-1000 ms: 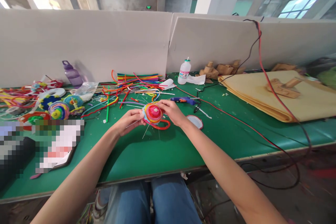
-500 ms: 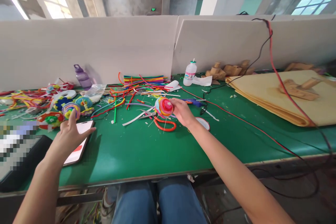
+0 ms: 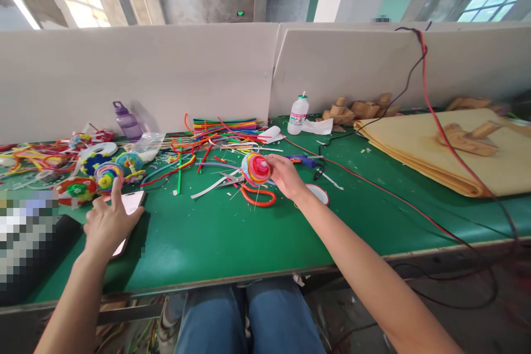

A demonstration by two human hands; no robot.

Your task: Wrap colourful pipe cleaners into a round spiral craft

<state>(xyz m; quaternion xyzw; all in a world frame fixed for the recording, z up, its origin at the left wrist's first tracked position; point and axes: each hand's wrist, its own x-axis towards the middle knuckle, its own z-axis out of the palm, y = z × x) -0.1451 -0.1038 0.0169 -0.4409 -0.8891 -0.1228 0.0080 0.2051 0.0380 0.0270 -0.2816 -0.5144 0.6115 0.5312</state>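
Note:
My right hand point(image 3: 285, 176) holds a round, many-coloured pipe-cleaner ball point(image 3: 254, 169) just above the green table point(image 3: 232, 232), thin wires sticking out under it. An orange pipe-cleaner loop point(image 3: 259, 197) lies on the table below the ball. My left hand point(image 3: 108, 222) rests flat on a phone point(image 3: 130, 206) at the left, fingers spread, index finger raised. A heap of loose coloured pipe cleaners point(image 3: 215, 135) lies behind the ball.
Finished coloured spirals point(image 3: 103, 174) and a purple bottle point(image 3: 126, 119) sit at the left. A blue glue gun point(image 3: 305, 162), a round lid point(image 3: 318, 194), a white glue bottle point(image 3: 297, 115), red and black cables point(image 3: 373, 188) and yellow foam sheets point(image 3: 448, 157) lie to the right. White partitions stand behind.
My left hand let go of the ball, swung left to the phone and now lies on it. My right hand keeps the ball, lifted slightly.

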